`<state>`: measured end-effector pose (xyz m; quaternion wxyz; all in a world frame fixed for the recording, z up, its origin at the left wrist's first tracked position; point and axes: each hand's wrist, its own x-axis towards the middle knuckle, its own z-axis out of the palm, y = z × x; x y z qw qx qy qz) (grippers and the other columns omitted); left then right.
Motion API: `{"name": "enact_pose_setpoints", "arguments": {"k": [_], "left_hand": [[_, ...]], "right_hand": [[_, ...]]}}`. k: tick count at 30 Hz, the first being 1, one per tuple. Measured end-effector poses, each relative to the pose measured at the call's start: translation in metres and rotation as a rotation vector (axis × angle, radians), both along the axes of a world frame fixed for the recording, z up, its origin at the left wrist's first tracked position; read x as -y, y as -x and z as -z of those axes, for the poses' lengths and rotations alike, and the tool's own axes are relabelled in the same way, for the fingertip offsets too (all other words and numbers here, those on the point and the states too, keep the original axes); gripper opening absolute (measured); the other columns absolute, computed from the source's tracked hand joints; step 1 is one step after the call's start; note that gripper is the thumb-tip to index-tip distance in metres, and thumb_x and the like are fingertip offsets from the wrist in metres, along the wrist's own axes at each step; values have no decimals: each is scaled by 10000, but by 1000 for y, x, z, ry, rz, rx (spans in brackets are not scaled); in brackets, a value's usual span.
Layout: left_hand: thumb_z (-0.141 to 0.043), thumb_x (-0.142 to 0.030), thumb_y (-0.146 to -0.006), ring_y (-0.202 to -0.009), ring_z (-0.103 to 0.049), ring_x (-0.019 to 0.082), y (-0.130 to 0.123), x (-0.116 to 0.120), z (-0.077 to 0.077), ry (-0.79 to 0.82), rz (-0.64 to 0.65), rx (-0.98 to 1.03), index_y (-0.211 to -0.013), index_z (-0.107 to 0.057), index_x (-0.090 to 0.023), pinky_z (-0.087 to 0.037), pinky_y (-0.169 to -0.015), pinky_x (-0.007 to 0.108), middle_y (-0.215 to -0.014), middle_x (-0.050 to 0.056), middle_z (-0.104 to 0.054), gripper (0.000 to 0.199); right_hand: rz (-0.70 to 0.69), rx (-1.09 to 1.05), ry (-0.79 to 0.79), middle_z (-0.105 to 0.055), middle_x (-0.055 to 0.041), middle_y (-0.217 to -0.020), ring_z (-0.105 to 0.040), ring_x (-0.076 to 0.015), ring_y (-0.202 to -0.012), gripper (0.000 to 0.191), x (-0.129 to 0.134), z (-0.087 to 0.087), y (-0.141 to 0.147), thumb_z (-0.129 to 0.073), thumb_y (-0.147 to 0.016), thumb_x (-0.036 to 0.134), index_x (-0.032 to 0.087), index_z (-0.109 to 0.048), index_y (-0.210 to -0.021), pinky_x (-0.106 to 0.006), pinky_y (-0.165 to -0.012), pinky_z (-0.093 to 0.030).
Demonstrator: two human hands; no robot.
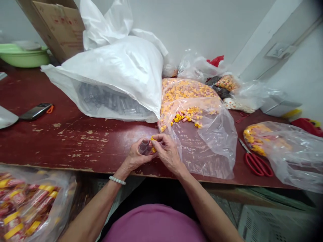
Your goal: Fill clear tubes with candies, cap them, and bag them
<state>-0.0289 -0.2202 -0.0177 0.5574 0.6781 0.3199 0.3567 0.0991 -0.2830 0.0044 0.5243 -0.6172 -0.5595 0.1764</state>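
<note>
Clear cylindrical tubes, smooth plastic, bundled upright within the curled fingers of the left hand, above the scratched dark-red tabletop. Right hand: thumb and forefinger pinch a round yellow cap at the bundle's right side. Beyond: woven white sack, mouth open, more tubes inside; just beside it, crinkled transparent bag of small yellow-capped pieces.

Small packing workshop

A worn red table carries a white sack of clear tubes and a plastic bag of small yellow-capped pieces. Scissors, a cardboard box and an open bag of filled, yellow-capped tubes also point to hand packing against plain walls.
</note>
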Motion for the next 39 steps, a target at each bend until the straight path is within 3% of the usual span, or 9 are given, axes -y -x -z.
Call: {"name": "enact_pose_setpoints", "arguments": {"k": [6, 11, 14, 16, 20, 24, 30, 36, 39], "left_hand": [[-763, -234, -503, -657, -622, 151, 2, -2, 2, 26, -17, -11, -826, -549, -151, -522, -626, 258, -748, 15, -663, 396], [-767, -256, -494, -668, -630, 166, 2, -5, 4, -3, -21, -24, -826, -571, -147, -519, -614, 258, -765, 30, -676, 401], [-772, -262, -488, -661, -635, 170, 2, -6, 6, 21, -20, -24, -840, -562, -151, -524, -610, 268, -756, 24, -677, 425], [-777, -253, -485, -657, -640, 168, 0, -6, 8, 69, -43, -3, -853, -542, -161, -536, -627, 280, -743, 11, -673, 447], [-798, -224, -460, -668, -649, 160, -3, -6, 10, 159, -69, 54, -864, -504, -169, -554, -671, 287, -745, 1, -661, 503], [-809, -232, -456, -655, -646, 148, -4, -7, 13, 181, -66, 94, -875, -487, -176, -563, -663, 283, -768, 3, -660, 531], [-808, -214, -464, -659, -644, 142, -3, -8, 14, 206, -42, 78, -911, -515, -154, -564, -646, 271, -806, 26, -658, 537], [-809, -191, -464, -727, -651, 158, -4, -8, 19, 211, -38, 119, -939, -517, -153, -556, -684, 281, -849, 36, -657, 558], [-795, -186, -469, -708, -648, 160, -5, -7, 16, 194, -18, 111, -919, -514, -157, -550, -672, 285, -825, 30, -663, 532]], "right_hand": [[36, 70, -79, -615, -45, -1054, -557, -177, -986, 219, 7, -4, -7, -435, -909, 309, 234, -547, -1082, -341, -868, -438], [-110, 396, -13, -641, -66, -1037, -532, -225, -963, 347, 15, -13, 3, -498, -866, 306, 211, -507, -1199, -411, -904, -394], [-159, 361, -12, -649, -54, -1034, -541, -215, -968, 348, 16, -15, -7, -511, -862, 322, 229, -515, -1197, -390, -903, -399], [-88, 228, -54, -646, -42, -1031, -559, -185, -962, 284, 10, -11, -28, -441, -898, 314, 235, -537, -1153, -344, -875, -422], [332, 184, -18, -632, -57, -985, -563, -162, -911, 289, -24, 9, -87, -338, -913, 262, 186, -588, -1035, -301, -832, -428], [319, 408, 233, -603, -95, -996, -531, -206, -955, 202, -66, 29, -117, -491, -828, 249, 169, -634, -947, -324, -866, -401], [382, 407, 272, -591, -121, -956, -501, -248, -962, 156, -90, 41, -118, -520, -785, 194, 172, -623, -899, -366, -873, -375], [464, 252, 166, -616, -62, -870, -538, -183, -813, 233, -54, 26, -118, -407, -846, 244, 163, -573, -989, -320, -775, -431], [268, 157, -38, -615, -35, -889, -562, -161, -809, 218, -19, -1, -85, -434, -864, 270, 199, -577, -1012, -309, -770, -449]]}}
